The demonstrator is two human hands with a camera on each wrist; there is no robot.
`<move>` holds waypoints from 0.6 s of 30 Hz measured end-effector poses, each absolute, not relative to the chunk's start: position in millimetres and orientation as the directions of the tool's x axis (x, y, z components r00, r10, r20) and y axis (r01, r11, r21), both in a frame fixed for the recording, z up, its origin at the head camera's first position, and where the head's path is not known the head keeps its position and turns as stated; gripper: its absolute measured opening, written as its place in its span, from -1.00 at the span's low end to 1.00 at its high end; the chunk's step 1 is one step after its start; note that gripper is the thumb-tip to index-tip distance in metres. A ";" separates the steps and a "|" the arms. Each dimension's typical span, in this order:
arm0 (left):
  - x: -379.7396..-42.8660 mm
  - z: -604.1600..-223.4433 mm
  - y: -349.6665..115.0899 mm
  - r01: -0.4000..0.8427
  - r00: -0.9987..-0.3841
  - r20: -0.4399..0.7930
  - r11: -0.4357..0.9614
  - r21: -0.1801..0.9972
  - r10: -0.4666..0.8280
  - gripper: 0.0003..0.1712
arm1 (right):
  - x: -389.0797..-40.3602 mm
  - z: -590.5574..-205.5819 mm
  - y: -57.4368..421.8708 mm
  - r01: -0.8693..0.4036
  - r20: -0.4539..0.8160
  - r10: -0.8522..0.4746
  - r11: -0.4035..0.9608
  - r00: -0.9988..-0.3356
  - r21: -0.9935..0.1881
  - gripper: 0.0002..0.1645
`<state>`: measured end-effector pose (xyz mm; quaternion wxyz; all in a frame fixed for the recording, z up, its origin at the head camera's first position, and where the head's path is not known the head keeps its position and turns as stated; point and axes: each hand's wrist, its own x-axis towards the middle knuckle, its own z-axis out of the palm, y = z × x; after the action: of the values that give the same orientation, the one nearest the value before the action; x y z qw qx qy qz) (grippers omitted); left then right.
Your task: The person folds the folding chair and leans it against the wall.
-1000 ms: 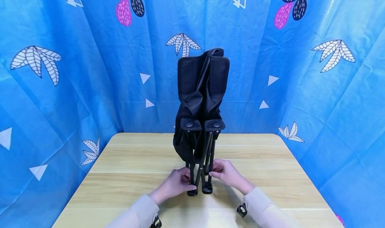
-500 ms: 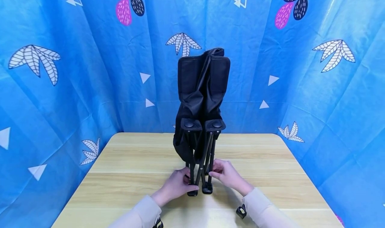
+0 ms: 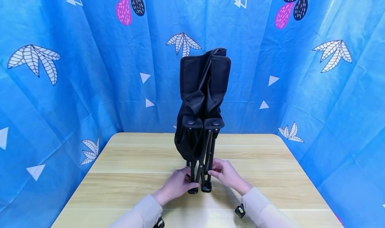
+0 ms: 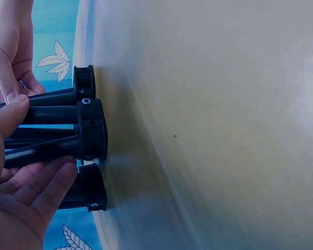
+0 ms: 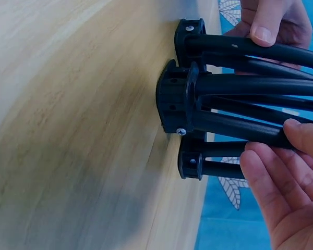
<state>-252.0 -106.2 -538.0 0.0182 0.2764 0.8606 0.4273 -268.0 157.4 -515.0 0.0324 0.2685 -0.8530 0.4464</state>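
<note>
A folded black camping chair (image 3: 197, 101) stands upright on the wooden table, its fabric bunched around dark tubular legs. Low on the legs at the left, my left hand (image 3: 175, 184) grips a tube just above a black plastic foot (image 3: 193, 190). From the right, my right hand (image 3: 227, 175) pinches another leg between thumb and fingers. In the left wrist view, the left thumb and fingers lie on opposite sides of the legs (image 4: 47, 114). The right wrist view shows several screwed plastic feet (image 5: 172, 99) at the tube ends. Part of the left fingers is hidden behind the legs.
The light wooden table (image 3: 135, 154) has rounded far corners. A blue patterned curtain (image 3: 144, 54) surrounds it at the back and both sides, close behind the chair's top. Black wrist straps (image 3: 240, 210) show below the sleeves (image 3: 260, 204).
The chair's top has shifted slightly right, and its front feet have moved a little farther away and closer together. Both hands keep their hold and move slightly with the legs.
</note>
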 end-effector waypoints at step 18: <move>-271.5 -535.5 -95.7 0.443 -0.863 0.216 0.477 0.759 0.457 -0.64 | -285.1 -515.0 154.9 -0.427 0.267 -0.357 0.512 -0.895 -0.745 -0.80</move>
<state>-271.5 -95.7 -535.5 0.0081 0.2620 0.8594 0.4391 -285.1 154.9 -515.0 0.0395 0.2257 -0.8687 0.4392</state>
